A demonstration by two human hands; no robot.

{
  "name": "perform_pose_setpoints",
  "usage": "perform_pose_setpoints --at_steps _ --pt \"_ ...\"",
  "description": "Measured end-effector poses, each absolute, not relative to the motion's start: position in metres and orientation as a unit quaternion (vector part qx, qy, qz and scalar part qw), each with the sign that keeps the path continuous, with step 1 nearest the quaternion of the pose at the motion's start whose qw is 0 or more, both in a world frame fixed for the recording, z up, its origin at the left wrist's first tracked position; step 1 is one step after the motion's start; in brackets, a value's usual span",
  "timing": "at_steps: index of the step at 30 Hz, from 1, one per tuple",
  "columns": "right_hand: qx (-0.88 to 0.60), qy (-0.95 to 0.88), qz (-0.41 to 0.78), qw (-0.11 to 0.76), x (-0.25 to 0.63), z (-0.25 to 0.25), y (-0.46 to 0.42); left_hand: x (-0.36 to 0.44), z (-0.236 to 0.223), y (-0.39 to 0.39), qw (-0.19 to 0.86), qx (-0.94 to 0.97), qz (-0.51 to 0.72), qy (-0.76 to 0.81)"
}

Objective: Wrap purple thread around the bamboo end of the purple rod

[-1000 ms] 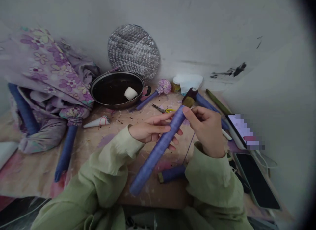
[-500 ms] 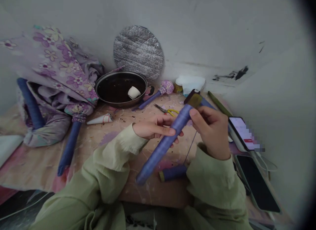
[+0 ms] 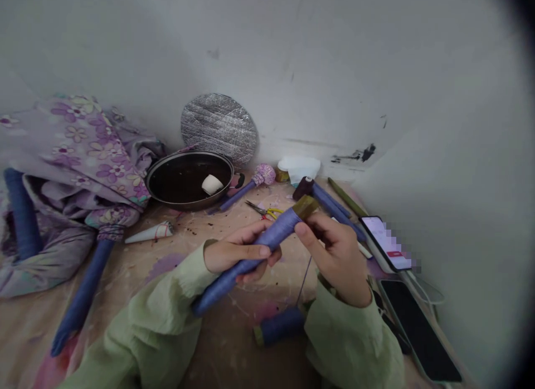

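A long tube (image 3: 251, 261) wound in blue-purple thread slants up to the right in front of me, its olive end bare of thread. My left hand (image 3: 240, 249) is closed around its middle, thumb on top and fingers beneath. Near the olive end, my right hand (image 3: 336, 252) pinches the tube's edge with thumb and bent fingers. A taut strand of thread (image 3: 304, 282) runs from the right hand down to a blue thread spool (image 3: 281, 325), which lies on its side on the table. Whether the right fingers also grip the strand is hidden.
Behind stand a dark pan (image 3: 188, 205) with a white roll (image 3: 212, 185) and a silver round pad (image 3: 219, 127). Pliers (image 3: 263, 209), a white cone (image 3: 150, 233) and a maroon spool (image 3: 303, 188) lie about. Flowered cloth (image 3: 104, 149) is left; two phones (image 3: 420, 327) are right.
My view has tilted up, so the table things sit lower and further left. The tube lies flatter, and both hands still hold it, the right one at the upper end.
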State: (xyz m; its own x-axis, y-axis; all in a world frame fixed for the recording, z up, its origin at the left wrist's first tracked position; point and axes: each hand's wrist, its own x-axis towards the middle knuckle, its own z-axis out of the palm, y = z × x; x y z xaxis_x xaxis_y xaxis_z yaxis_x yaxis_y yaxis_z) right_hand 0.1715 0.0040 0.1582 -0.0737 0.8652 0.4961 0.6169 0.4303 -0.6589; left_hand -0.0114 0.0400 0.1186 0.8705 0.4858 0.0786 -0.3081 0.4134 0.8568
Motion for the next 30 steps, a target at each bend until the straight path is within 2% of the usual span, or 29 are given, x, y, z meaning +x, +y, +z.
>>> perform_pose_setpoints --at_steps 7,11,14,20,23,25,27,30 --pt "-0.541 -0.711 0.171 0.415 0.175 0.150 0.020 -0.005 0.117 0.046 0.688 0.599 0.322 0.255" --pt "-0.550 -0.717 0.165 0.395 0.174 0.147 0.022 -0.007 0.112 0.049 0.497 0.722 0.331 0.348" --pt "-0.567 -0.711 0.136 0.392 0.172 0.144 0.022 -0.008 0.112 0.050 0.335 0.805 0.336 0.356" --pt "-0.568 -0.682 0.141 0.438 0.167 0.142 0.019 -0.008 0.117 0.044 0.199 0.857 0.333 0.340" --pt "-0.553 -0.659 0.149 0.487 0.165 0.144 0.016 -0.011 0.122 0.039 0.178 0.868 0.347 0.306" --pt "-0.543 -0.648 0.139 0.516 0.164 0.146 0.013 -0.014 0.126 0.036 0.201 0.872 0.351 0.276" --pt "-0.535 -0.645 0.141 0.528 0.164 0.148 0.009 -0.016 0.131 0.033 0.256 0.866 0.342 0.259" --pt "-0.511 -0.659 0.156 0.529 0.164 0.151 0.004 -0.016 0.135 0.030 0.412 0.818 0.315 0.250"
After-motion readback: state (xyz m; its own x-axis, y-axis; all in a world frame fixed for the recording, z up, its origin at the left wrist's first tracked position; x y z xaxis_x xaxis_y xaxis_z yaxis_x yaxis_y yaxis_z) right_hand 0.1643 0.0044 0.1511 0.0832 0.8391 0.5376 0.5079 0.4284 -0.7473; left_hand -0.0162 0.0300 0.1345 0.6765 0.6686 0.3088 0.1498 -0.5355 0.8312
